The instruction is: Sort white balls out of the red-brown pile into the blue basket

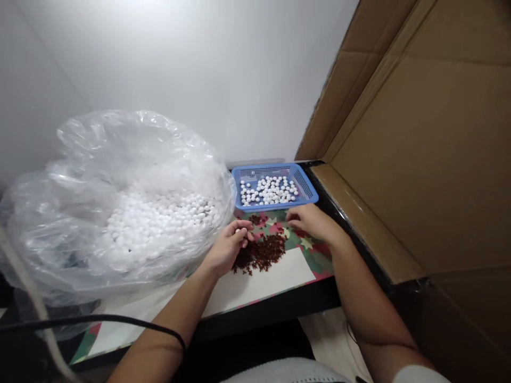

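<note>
My left hand (224,250) is closed on a small white ball (238,231), held between thumb and fingers. Just beside it lies a loose pile of small reddish-brown pieces (265,254), partly on white paper. My right hand (309,221) hovers near the front right corner of a blue plastic basket (306,183). Its fingers are curled inward, and whatever they may hold is too small or hidden. Inside the basket lie several white balls (273,190). To the left, a large clear plastic bag (131,130) stands open with a heap of similar white balls (159,218).
A cardboard panel (419,133) rises along the right side, with a cardboard flap (367,223) at its foot. The wall (239,80) is behind. White paper (275,279) lies on the patterned table cover (307,243). A black cable (99,318) crosses my left forearm.
</note>
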`<state>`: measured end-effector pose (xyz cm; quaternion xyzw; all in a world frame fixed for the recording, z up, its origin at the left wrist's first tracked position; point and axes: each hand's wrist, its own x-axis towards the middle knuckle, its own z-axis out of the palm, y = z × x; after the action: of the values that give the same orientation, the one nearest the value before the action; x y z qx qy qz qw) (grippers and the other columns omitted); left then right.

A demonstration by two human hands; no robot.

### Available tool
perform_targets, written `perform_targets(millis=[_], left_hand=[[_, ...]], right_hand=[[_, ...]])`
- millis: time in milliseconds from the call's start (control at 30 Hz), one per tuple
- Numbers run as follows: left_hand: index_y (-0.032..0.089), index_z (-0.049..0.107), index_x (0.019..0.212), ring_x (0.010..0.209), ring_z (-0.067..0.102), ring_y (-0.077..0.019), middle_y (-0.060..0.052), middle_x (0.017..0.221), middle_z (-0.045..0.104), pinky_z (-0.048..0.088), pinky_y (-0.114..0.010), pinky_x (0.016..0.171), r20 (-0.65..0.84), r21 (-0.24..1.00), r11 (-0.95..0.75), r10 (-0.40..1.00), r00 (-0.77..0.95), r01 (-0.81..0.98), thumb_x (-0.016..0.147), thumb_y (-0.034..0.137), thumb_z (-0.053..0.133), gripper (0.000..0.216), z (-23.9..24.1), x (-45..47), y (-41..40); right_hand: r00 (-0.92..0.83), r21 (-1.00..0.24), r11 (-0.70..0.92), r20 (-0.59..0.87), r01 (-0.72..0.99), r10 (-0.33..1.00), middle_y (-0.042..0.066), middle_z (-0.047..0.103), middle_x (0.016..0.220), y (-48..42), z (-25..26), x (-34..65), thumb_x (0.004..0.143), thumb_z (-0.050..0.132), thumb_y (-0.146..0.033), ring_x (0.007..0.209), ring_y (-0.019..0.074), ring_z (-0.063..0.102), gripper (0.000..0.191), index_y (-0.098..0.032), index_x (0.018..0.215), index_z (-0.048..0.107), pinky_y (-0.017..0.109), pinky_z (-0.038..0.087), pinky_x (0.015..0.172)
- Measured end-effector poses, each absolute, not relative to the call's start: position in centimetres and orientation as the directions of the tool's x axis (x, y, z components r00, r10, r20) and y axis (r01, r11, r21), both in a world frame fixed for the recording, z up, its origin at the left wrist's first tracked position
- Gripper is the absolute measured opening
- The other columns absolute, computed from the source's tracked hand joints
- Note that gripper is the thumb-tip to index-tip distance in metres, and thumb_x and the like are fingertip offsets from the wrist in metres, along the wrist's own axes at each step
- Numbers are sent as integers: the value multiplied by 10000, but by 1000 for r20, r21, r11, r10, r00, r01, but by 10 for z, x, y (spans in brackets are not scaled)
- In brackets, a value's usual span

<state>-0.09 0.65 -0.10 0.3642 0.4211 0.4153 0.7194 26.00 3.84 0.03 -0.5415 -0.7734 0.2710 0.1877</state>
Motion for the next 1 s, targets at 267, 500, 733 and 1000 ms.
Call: perform_targets(millis=[267, 500, 733, 1000], left_hand=[[142, 655, 916, 645, 552, -85, -15, 735, 645, 374, -205, 583, -336, 864, 405, 906, 258, -298, 679, 321, 792, 327, 0, 0, 6], [118, 690, 851, 669, 585, -86, -46, 780, 673, 460, -217, 668, -333, 793, 417, 907, 257, -444, 651, 306, 824, 306, -5, 1, 8], [111, 664, 775, 556, 469, -38, -18, 646, 597, 310, -152, 477, -359, 780, 457, 886, 293, -428, 659, 337, 818, 297, -6, 3, 6], [101, 646, 721, 536, 406, -28, -18, 637, 567, 238, -157, 455, -318, 791, 433, 895, 314, -432, 654, 350, 819, 310, -7, 2, 5]], right_hand=[[-319, -642, 246, 3, 726, 948, 8, 651, 606, 40, -6, 245, 753, 691, -189, 546, 135, 555, 77, -188, 675, 688, 250, 372, 533], [-183, -981, 187, 174, 56, 968, 40, 717, 813, 22, -3, 180, 789, 696, -368, 736, 172, 672, 196, -190, 873, 687, 303, 537, 707], [-136, -916, 352, 331, 190, 934, 50, 692, 846, 16, -4, 165, 828, 663, -295, 803, 174, 638, 109, -193, 819, 703, 287, 506, 718], [-164, -911, 355, 326, 208, 931, 54, 701, 835, 14, -4, 163, 840, 649, -304, 782, 187, 638, 121, -199, 843, 708, 297, 492, 701]])
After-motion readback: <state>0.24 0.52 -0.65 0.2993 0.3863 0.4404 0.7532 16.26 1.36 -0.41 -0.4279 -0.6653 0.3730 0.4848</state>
